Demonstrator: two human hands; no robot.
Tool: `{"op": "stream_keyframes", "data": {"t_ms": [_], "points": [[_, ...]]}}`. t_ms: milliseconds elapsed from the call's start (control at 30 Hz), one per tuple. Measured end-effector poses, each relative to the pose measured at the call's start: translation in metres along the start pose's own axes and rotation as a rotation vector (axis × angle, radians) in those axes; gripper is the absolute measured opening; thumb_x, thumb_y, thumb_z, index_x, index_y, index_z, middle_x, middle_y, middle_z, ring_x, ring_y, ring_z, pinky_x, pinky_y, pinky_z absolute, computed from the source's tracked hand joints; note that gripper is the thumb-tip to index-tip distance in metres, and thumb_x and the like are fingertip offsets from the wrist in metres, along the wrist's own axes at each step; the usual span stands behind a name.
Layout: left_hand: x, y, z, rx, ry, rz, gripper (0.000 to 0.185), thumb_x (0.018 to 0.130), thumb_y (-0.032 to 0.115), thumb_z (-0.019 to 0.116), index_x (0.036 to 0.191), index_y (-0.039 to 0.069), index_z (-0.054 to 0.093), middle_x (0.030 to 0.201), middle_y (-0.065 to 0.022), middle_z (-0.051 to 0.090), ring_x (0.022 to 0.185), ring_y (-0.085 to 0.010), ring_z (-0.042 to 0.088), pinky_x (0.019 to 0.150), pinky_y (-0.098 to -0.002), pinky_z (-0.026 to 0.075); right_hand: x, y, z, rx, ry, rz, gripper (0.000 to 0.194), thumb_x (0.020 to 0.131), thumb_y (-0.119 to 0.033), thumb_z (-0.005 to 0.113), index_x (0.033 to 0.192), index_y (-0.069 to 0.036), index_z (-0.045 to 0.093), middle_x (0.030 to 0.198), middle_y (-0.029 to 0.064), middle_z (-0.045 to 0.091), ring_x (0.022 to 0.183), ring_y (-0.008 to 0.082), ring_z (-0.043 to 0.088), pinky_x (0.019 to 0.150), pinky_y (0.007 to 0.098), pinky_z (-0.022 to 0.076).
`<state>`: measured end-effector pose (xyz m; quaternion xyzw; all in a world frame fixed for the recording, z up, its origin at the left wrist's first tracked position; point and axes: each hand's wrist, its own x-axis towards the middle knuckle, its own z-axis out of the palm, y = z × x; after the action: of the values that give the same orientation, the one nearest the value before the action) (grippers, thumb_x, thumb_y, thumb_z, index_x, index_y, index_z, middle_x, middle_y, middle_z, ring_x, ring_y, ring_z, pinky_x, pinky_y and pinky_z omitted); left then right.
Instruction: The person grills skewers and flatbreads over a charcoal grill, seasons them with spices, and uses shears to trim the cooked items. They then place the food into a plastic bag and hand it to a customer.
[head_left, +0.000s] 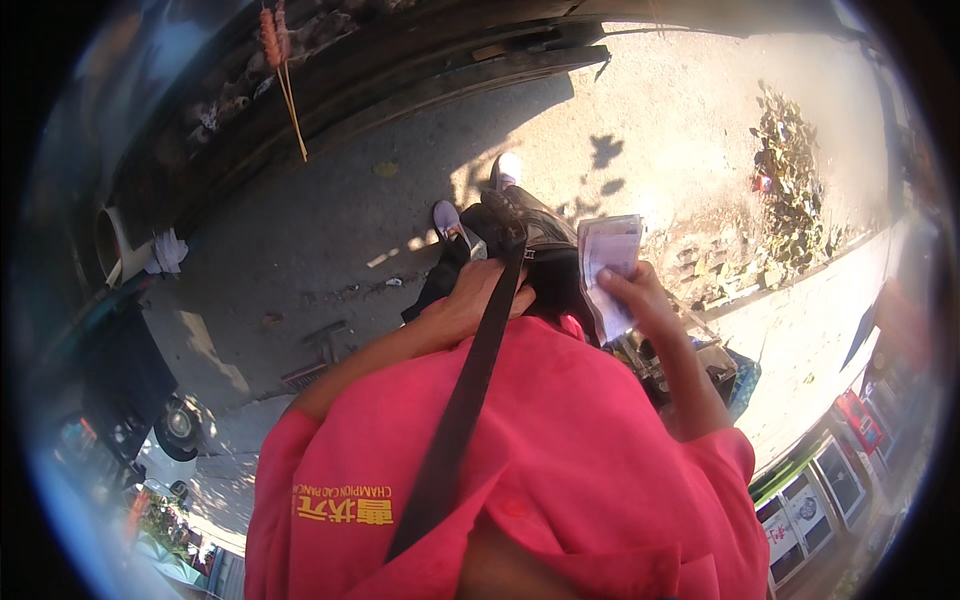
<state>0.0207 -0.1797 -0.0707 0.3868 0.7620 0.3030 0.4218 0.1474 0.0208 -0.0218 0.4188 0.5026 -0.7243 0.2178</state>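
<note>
A folded stack of banknotes (609, 259) is upright in my right hand (637, 296), with the thumb pressed on its near face. My left hand (484, 296) is at the waist, at the opening of a dark shoulder bag (551, 229). Part of that hand passes behind the bag's black strap (469, 390), which crosses my red shirt (570, 450). Its fingers curl at the bag's dark inside, and whether they grip anything is hidden. The bag hangs in front of my legs, above my light shoes (508, 169).
A dark counter or cart edge (450, 90) runs across the upper left, with two skewers of reddish food (281, 75) overhanging it. A white paper or bag (169, 251) hangs at left. Leafy plants (784, 187) grow at right. A brush-like tool (306, 373) lies on the ground, left.
</note>
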Motion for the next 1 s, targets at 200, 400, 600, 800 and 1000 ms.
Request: {"op": "stream_keyframes", "data": {"t_ms": [200,400,600,800,1000], "points": [[-0.01,0.011,-0.018,-0.109,-0.036,-0.026,0.026,0.077,0.024,0.056,0.074,-0.002,0.057,0.067,-0.0225,0.057,0.066,-0.0396,0.058,0.061,-0.0455,0.045,-0.004,-0.003,-0.016,0.035,0.04,0.015,0.018,0.087,-0.017,0.058,0.09,0.0,0.064,0.069,0.0023,0.062,0.056,0.0073,0.057,0.05,0.0204,0.0454],[-0.01,0.008,-0.012,-0.179,0.059,-0.026,0.023,0.079,0.021,0.056,0.074,-0.001,0.056,0.064,-0.0206,0.056,0.062,-0.0376,0.057,0.058,-0.0434,0.044,-0.007,-0.006,-0.019,-0.023,0.041,0.006,0.016,0.087,-0.014,0.058,0.092,0.0,0.063,0.075,0.0035,0.063,0.06,0.0085,0.059,0.055,0.022,0.0472],[-0.005,0.004,-0.011,-0.139,-0.113,-0.291,0.027,0.084,0.028,0.056,0.085,0.001,0.06,0.078,-0.0219,0.057,0.071,-0.0322,0.057,0.062,-0.0416,0.042,-0.034,-0.056,-0.001,-0.533,-0.028,-0.356,0.022,0.082,-0.012,0.062,0.103,-0.005,0.062,0.08,0.0093,0.066,0.075,0.0163,0.062,0.07,0.0287,0.0488],[0.002,-0.002,-0.006,-0.201,0.046,0.063,0.031,0.086,0.025,0.05,0.109,0.005,0.059,0.096,-0.0203,0.061,0.09,-0.033,0.059,0.08,-0.0392,0.044,-0.006,-0.052,0.027,-1.091,-0.048,-0.27,0.028,0.088,-0.026,0.05,0.111,-0.015,0.061,0.081,0.0172,0.064,0.073,0.0278,0.064,0.066,0.0366,0.0497],[0.009,-0.024,0.002,-0.146,-0.036,0.003,0.034,0.085,0.025,0.051,0.112,0.005,0.057,0.099,-0.0208,0.061,0.095,-0.0306,0.059,0.085,-0.0394,0.043,0.04,-0.01,0.038,-0.893,-0.158,-0.258,0.041,0.085,-0.023,0.049,0.126,-0.025,0.049,0.103,0.0163,0.061,0.093,0.0307,0.061,0.08,0.0378,0.0474]]}}
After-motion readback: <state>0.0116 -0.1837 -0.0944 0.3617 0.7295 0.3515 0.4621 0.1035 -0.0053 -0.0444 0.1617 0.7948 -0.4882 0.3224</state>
